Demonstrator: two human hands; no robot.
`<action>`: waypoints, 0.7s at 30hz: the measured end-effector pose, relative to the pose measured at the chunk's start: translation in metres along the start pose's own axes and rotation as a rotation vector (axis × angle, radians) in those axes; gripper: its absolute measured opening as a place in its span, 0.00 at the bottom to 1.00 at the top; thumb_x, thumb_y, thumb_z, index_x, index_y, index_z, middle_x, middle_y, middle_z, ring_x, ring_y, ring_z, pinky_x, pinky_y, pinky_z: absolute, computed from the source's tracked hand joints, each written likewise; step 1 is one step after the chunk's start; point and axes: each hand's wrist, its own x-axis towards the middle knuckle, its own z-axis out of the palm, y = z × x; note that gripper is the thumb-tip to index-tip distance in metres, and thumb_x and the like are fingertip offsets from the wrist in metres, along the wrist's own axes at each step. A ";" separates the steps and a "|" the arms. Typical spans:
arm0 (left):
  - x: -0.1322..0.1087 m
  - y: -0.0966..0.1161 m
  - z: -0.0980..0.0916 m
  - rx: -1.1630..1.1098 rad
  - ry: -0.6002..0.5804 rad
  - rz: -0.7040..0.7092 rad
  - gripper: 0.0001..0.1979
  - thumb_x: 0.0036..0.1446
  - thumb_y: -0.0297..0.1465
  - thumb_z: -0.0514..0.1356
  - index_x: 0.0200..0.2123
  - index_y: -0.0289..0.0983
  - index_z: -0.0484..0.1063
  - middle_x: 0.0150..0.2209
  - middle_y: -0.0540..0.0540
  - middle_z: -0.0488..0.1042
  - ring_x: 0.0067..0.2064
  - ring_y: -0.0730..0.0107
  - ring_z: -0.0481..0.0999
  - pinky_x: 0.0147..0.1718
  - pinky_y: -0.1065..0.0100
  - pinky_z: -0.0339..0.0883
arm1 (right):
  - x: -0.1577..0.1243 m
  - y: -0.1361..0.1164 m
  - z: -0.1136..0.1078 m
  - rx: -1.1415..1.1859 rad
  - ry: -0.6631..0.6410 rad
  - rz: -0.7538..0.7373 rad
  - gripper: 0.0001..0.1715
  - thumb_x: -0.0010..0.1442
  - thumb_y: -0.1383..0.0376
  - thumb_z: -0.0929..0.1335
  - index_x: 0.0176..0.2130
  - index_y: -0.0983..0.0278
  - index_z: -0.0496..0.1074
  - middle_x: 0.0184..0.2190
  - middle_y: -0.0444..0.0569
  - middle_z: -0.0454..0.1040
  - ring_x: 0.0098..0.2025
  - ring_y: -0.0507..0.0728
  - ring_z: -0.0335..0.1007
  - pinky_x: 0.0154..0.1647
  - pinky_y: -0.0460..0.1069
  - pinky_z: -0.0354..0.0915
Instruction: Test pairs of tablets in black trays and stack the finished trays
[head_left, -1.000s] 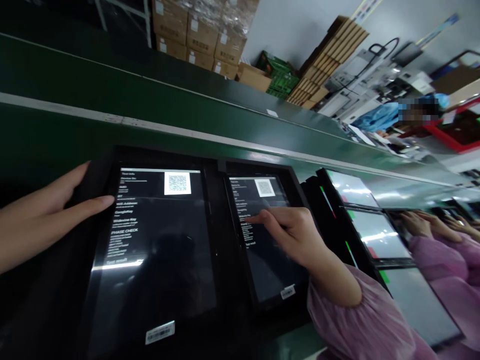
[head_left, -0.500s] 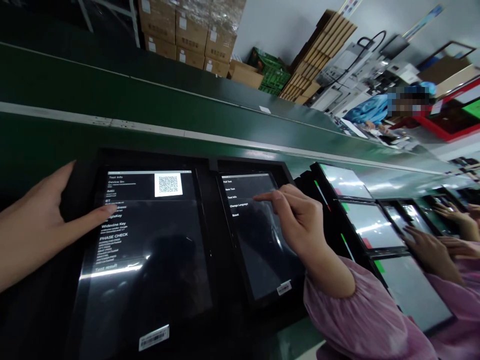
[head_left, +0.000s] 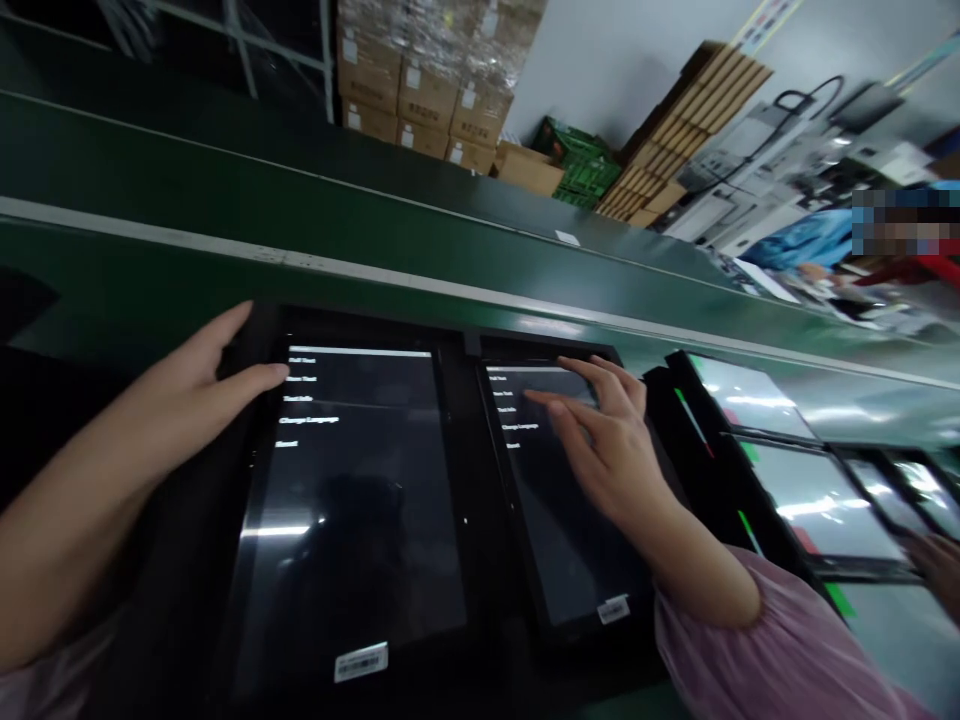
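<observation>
Both grips apart (fingers splayed), left hand [head_left: 187,400] on left tablet [head_left: 352,540], right hand [head_left: 607,440] over right tablet [head_left: 577,560], a stray fingertip may hit the wrong menu [head_left: 517,427] line.

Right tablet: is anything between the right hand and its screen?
Nothing visible. The right hand hangs spread directly over the right tablet, fingertips by the menu lines on its upper screen; whether they touch cannot be told.

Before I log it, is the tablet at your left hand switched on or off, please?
On: the tablet at the left hand shows white menu text.
</observation>
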 end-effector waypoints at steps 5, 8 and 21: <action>0.001 0.002 0.004 -0.093 -0.101 0.000 0.32 0.59 0.40 0.62 0.66 0.52 0.62 0.60 0.51 0.74 0.57 0.56 0.77 0.58 0.50 0.72 | -0.002 0.000 -0.002 0.057 0.047 0.005 0.21 0.73 0.58 0.60 0.49 0.57 0.81 0.58 0.55 0.71 0.65 0.71 0.58 0.64 0.72 0.59; 0.011 -0.007 0.007 -0.090 -0.114 0.036 0.33 0.59 0.41 0.62 0.67 0.52 0.60 0.63 0.50 0.71 0.61 0.54 0.73 0.62 0.48 0.67 | -0.002 -0.004 -0.005 0.078 0.037 0.028 0.21 0.73 0.58 0.60 0.48 0.57 0.81 0.58 0.54 0.71 0.65 0.70 0.59 0.64 0.72 0.59; 0.002 0.001 -0.001 -0.085 0.011 -0.122 0.40 0.54 0.48 0.62 0.69 0.49 0.59 0.65 0.49 0.70 0.60 0.48 0.75 0.62 0.46 0.67 | 0.001 -0.013 -0.012 0.213 0.067 0.002 0.20 0.69 0.63 0.64 0.33 0.55 0.84 0.47 0.50 0.79 0.58 0.65 0.68 0.56 0.65 0.69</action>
